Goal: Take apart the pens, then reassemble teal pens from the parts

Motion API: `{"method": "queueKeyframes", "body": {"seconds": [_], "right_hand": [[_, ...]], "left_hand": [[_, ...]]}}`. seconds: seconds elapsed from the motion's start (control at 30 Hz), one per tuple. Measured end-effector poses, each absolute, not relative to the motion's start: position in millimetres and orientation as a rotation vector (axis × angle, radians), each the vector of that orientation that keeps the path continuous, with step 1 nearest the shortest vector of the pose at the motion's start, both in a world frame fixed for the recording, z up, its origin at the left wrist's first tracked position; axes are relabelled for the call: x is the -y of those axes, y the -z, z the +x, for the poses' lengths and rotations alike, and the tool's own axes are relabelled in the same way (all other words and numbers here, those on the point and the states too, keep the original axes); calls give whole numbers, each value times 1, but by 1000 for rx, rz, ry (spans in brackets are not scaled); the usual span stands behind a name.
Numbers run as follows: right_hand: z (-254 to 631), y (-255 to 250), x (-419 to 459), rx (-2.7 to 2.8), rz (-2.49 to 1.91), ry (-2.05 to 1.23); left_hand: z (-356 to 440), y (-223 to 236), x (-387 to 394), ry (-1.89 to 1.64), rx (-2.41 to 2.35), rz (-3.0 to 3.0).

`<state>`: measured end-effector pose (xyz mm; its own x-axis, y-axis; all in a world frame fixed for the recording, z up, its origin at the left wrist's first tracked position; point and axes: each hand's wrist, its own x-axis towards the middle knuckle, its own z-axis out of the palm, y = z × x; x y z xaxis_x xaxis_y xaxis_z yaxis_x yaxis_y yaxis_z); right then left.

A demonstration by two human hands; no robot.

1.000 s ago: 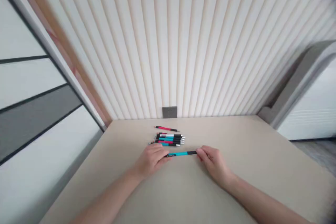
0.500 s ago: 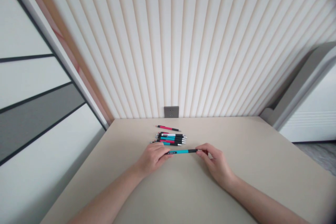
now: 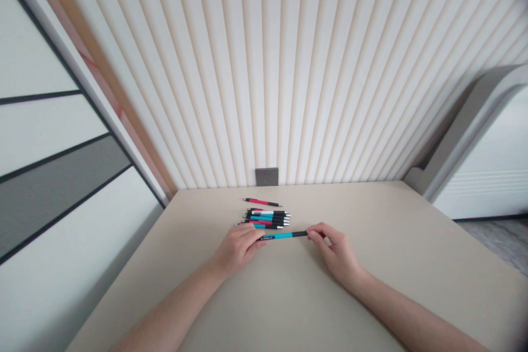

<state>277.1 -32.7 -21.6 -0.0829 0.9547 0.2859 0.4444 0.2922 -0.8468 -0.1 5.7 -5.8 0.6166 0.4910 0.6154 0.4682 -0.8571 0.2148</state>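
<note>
One slim teal pen (image 3: 282, 235) with black ends

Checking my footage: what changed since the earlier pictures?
The teal pen shifted slightly away from the person, toward the pile of pens, still held between the left hand and right hand; nothing was let go. The pile and the lone red pen stayed put.
</note>
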Motion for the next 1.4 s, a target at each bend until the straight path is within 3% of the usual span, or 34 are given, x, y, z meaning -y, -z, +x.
{"method": "queueKeyframes", "body": {"seconds": [0.77, 1.4], "right_hand": [[273, 15, 35, 1702, -1239, -819], [273, 13, 35, 1646, -1182, -610]], "left_hand": [[-2, 2, -5, -1103, -840, 2778], [-1, 1, -5, -1126, -877, 2759]]}}
